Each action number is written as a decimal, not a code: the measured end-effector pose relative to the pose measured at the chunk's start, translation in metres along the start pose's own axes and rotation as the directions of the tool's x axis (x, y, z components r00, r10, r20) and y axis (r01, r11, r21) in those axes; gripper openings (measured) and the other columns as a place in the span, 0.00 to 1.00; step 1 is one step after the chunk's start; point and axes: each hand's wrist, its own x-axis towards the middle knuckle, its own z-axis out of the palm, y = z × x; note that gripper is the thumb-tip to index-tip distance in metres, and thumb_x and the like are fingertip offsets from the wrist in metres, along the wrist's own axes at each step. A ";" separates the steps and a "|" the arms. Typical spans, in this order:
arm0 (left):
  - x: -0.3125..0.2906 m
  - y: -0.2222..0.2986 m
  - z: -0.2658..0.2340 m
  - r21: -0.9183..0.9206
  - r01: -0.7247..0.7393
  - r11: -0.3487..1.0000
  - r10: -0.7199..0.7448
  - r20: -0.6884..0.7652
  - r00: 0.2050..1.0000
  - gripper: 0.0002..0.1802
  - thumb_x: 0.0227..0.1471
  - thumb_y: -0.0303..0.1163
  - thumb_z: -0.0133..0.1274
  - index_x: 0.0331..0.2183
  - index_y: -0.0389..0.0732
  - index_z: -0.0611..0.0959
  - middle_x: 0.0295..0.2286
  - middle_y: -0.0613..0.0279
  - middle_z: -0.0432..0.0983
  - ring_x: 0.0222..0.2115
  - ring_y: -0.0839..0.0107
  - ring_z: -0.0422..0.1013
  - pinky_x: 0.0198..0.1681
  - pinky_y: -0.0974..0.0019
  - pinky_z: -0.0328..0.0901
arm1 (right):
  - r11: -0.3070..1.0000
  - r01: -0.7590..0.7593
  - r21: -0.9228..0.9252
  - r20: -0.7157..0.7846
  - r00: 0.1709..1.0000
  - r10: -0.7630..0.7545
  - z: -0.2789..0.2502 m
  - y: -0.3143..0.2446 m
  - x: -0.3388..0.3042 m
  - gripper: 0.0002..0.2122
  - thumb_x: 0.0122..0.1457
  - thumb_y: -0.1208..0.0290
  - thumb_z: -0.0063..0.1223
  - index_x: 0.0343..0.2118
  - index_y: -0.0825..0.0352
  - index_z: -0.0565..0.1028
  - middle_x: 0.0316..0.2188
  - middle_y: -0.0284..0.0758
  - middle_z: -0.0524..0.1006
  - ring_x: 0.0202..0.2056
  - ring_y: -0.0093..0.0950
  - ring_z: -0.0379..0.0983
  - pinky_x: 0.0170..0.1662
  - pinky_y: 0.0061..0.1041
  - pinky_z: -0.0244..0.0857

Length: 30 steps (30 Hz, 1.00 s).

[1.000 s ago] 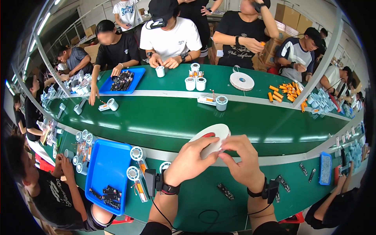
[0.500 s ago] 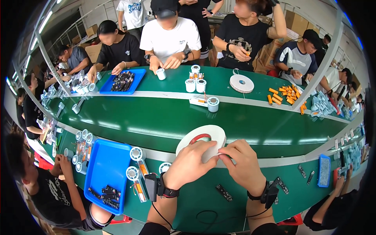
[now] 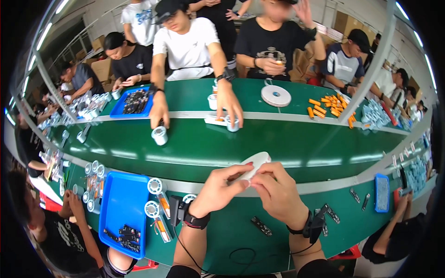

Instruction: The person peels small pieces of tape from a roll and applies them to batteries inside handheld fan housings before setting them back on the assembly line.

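A large white roll of tape (image 3: pixel 260 162) with a reddish core is tilted nearly edge-on above the near edge of the conveyor. My left hand (image 3: pixel 217 191) is closed round its near side, thumb pointing right. The fingertips of my right hand (image 3: pixel 281 194) are pinched together at the roll's lower rim, beside my left thumb; whether a tape end is between them is too small to tell. Below my hands a small dark circuit board (image 3: pixel 261 226) lies on the green table (image 3: pixel 222 250). Further boards (image 3: pixel 333 214) lie beside my right wrist.
Left of me stands a blue tray (image 3: pixel 123 204) with several dark boards. Beside it lie light-blue round-headed parts with wires (image 3: pixel 153 209). A small blue tray (image 3: pixel 382 193) is at the right. Across the green conveyor (image 3: pixel 194 153), co-workers sit near orange cylinders (image 3: pixel 331 105) and another tape roll (image 3: pixel 276 96).
The roll has turned from showing its face to nearly edge-on, both my hands still at it. Across the belt, a co-worker in white has reached forward, placing both hands on light-blue parts.
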 end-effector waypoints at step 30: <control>0.003 0.002 0.023 -0.341 -0.114 0.933 0.067 -0.144 0.987 0.48 0.47 0.13 0.62 0.66 0.40 0.60 0.38 0.58 0.78 0.39 0.72 0.75 0.43 0.67 0.71 | 0.611 -0.446 0.654 0.202 0.881 0.428 -0.001 0.015 0.007 0.36 0.52 0.86 0.63 0.64 0.66 0.58 0.27 0.33 0.77 0.30 0.19 0.75 0.34 0.19 0.69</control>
